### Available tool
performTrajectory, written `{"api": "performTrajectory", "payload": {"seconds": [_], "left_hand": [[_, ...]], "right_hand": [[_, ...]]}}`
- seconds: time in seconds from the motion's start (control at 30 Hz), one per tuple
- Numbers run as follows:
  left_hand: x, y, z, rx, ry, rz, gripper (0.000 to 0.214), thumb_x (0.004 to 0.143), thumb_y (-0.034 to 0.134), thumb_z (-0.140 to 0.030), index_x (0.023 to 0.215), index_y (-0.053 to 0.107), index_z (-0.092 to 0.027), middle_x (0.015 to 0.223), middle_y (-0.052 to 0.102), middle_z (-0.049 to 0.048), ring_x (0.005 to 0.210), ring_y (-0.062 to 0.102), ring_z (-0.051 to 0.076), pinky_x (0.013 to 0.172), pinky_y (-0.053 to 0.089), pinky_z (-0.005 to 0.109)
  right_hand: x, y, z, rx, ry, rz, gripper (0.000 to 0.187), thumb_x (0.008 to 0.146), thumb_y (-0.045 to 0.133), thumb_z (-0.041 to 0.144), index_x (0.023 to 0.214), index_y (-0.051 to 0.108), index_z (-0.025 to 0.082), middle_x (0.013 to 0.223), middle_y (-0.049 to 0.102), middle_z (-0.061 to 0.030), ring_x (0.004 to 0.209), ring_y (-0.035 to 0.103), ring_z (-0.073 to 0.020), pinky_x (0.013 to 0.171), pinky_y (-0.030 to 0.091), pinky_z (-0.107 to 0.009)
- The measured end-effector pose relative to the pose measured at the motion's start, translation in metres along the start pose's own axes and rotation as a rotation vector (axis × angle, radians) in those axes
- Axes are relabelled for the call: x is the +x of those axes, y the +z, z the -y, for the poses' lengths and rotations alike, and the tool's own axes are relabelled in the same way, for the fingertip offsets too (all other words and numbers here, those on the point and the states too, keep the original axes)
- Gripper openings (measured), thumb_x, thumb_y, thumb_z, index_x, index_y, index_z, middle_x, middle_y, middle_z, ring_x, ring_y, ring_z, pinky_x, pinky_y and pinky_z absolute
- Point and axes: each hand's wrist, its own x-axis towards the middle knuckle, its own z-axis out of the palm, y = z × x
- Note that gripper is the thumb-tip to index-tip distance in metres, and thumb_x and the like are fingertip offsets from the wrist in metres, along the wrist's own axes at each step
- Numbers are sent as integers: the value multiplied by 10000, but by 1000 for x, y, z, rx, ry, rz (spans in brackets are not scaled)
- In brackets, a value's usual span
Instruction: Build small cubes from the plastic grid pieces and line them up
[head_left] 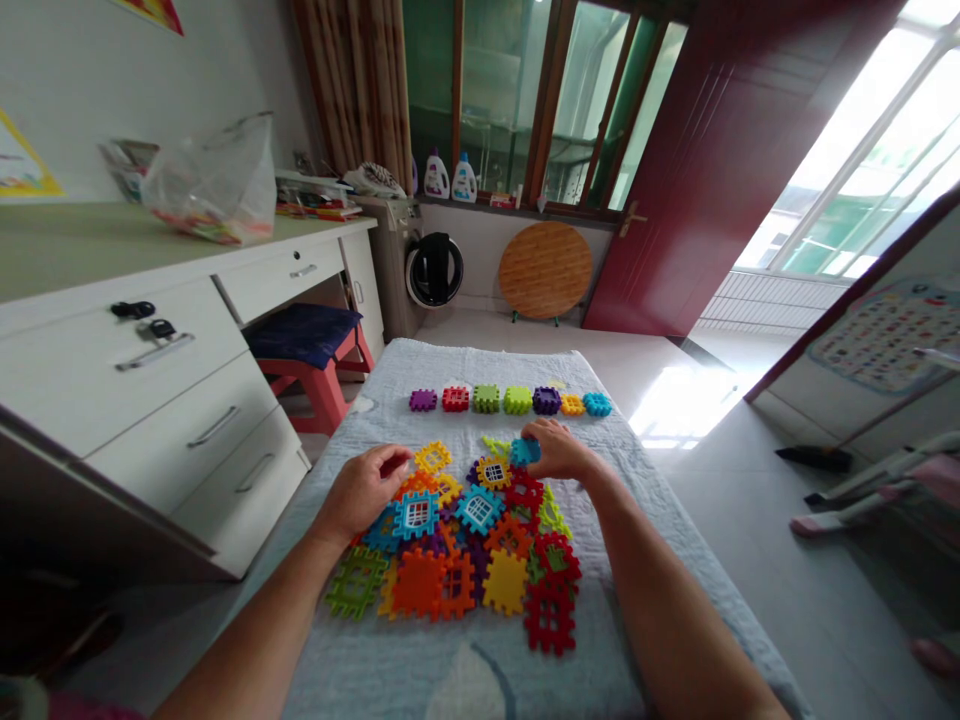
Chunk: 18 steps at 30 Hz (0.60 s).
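My right hand [559, 450] is closed on a blue interlocking block [525, 452] at the far right of a loose pile. My left hand [367, 490] rests at the pile's left side, loosely curled with a gap between thumb and fingers and nothing seen in it. Just beyond its fingertips lies a yellow frame piece [433, 457]. Toothed plastic tiles make up the pile, among them an orange tile [418, 583], a yellow tile [505, 582], a dark red tile [550, 617], a green tile [355, 582] and a blue window tile [481, 509].
Behind the pile runs a row of several block stacks, from a purple stack [422, 400] to a blue stack [597, 404]. All lie on a pale blue cloth [600, 660]. A white desk [187, 340] and a stool [307, 345] stand at the left.
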Motion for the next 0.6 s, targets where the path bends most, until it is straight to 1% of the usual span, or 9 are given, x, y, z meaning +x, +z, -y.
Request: {"api": "performTrajectory", "payload": {"seconds": [0.1,0.17,0.3,0.47,0.6], "left_hand": [[0,0,0,4,0,-7,252,785,519,-350,939,656,-207,927,733,24,844,684,186,810,527,277],[0,0,0,5,0,0,248,785,519,-349,935,655,-206,924,732,24,844,684,185,811,527,278],[0,0,-1,0,-5,5,246,786,517,-348,933,653,-205,927,731,30,845,681,187,820,528,288],[-1,-1,-1,-5,1,0,256,791,515,-359,942,651,-203,934,730,37,855,680,193,821,531,295],[-1,-1,-1,1,5,3,258,786,518,-372,932,655,-209,926,734,32,853,684,195,816,534,294]], "right_hand": [[-4,-4,-3,-57,111,-56,490,614,698,371,1057,603,185,1048,584,-94,968,494,-261,839,355,-376],[-6,-5,-6,-86,143,-59,501,617,702,392,1068,611,195,1047,585,-95,987,485,-274,838,352,-388],[-7,-2,-10,-92,146,-40,545,618,717,436,1103,612,212,1074,575,-96,1015,469,-286,840,355,-401],[-5,2,-12,-78,145,-68,546,633,712,480,1096,617,207,1063,573,-104,1013,472,-291,844,358,-410],[-3,6,-10,-88,150,-61,546,623,718,488,1086,615,217,1046,573,-93,988,480,-285,826,360,-393]]}}
